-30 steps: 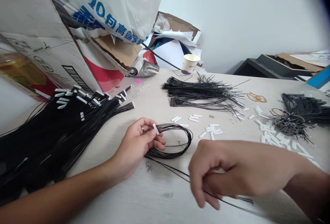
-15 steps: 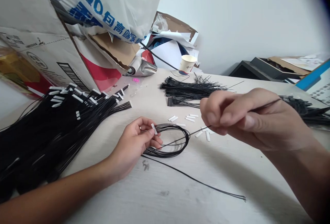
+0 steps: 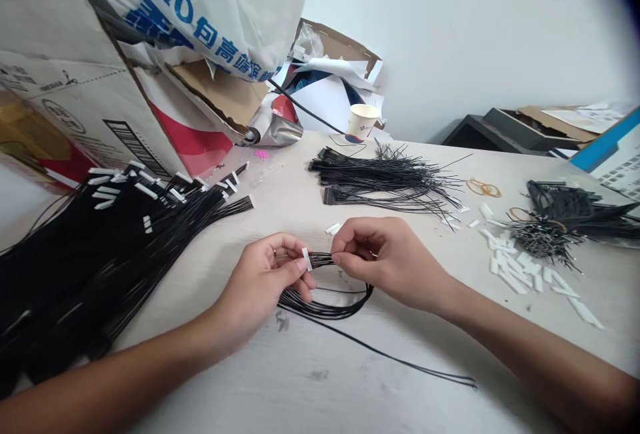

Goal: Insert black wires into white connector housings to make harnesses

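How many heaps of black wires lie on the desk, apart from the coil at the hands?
3: a large heap at left, a spread heap at centre, a tangled heap at right.

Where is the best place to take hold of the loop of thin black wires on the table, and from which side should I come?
Probably the lower curve of the black wire loop, coming from the near side. The strands are bunched there and free, lying low on the table. The upper end is crowded: the left hand holds the white connector there, and the right hand is beside it.
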The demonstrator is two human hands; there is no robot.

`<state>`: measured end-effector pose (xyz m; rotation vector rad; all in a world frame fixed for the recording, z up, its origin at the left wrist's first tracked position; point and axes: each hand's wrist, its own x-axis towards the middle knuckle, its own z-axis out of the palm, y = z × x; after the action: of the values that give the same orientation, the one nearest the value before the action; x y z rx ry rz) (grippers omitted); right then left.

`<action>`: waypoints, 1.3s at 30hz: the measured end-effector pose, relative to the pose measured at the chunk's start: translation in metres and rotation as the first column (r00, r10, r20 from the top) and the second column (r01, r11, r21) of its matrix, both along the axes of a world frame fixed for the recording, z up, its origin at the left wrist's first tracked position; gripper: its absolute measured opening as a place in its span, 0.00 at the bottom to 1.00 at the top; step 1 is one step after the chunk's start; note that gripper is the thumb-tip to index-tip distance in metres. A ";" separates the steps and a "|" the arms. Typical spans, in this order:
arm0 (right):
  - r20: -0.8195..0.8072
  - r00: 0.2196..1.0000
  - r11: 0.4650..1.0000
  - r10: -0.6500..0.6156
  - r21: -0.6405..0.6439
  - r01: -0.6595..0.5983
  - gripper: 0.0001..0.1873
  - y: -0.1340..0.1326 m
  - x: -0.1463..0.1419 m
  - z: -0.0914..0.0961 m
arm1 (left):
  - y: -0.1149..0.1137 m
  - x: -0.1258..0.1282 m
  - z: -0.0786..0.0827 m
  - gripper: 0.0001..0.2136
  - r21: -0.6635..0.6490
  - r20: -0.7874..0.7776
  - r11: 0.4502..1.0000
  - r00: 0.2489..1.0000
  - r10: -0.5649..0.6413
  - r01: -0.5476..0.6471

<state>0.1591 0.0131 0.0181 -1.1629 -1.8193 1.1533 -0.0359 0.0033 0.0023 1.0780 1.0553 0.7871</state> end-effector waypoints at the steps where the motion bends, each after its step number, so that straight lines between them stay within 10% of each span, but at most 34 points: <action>1: -0.005 1.000 1.000 -0.014 -0.003 0.014 0.04 -0.001 -0.002 -0.002 | 0.000 0.000 0.000 0.02 0.008 -0.013 1.000 1.000 -0.008 0.008; 39: 0.021 0.999 0.999 -0.048 -0.014 0.048 0.03 -0.003 -0.005 -0.005 | -0.001 0.002 0.004 0.02 0.031 -0.051 0.999 0.999 -0.013 0.015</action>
<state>0.1545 0.0101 0.0136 -1.2245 -1.7918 1.1330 -0.0340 0.0027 0.0059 1.1361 1.0806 0.7708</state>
